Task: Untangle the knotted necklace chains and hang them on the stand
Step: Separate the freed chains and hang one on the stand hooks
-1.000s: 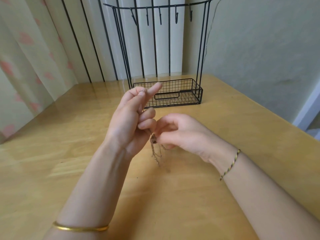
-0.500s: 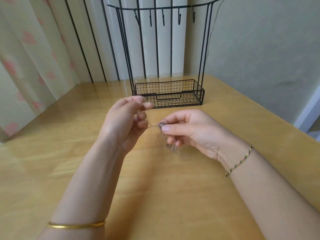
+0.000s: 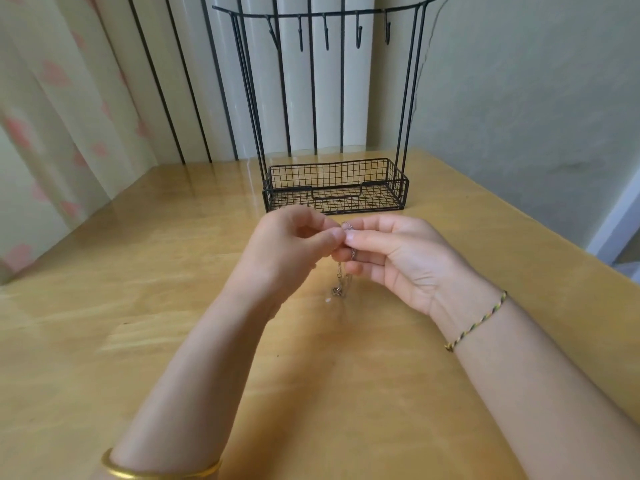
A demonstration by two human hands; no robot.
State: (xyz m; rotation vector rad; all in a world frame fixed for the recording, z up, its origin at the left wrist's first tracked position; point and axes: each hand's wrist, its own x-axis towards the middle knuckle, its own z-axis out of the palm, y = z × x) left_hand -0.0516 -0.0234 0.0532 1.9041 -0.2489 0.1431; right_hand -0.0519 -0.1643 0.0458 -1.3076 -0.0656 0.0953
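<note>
My left hand [image 3: 289,247] and my right hand [image 3: 394,254] meet fingertip to fingertip above the middle of the wooden table [image 3: 173,306]. Both pinch thin silver necklace chains [image 3: 343,275] at the same spot. A short tangled length with a small pendant dangles below the fingers, just above the table. Behind the hands stands the black wire stand [image 3: 334,187], with a mesh basket at its base. Its top bar carries several bare hooks [image 3: 325,32].
A pale wall runs along the table's right side, and its right edge drops off near the doorway. Curtains with pink hearts and black vertical bars close off the left and back. A gold bangle sits on my left wrist, a braided cord on my right.
The hands have come together and risen toward the stand. The left index finger, extended a second ago, has curled back in to pinch the chain beside the right fingers.
</note>
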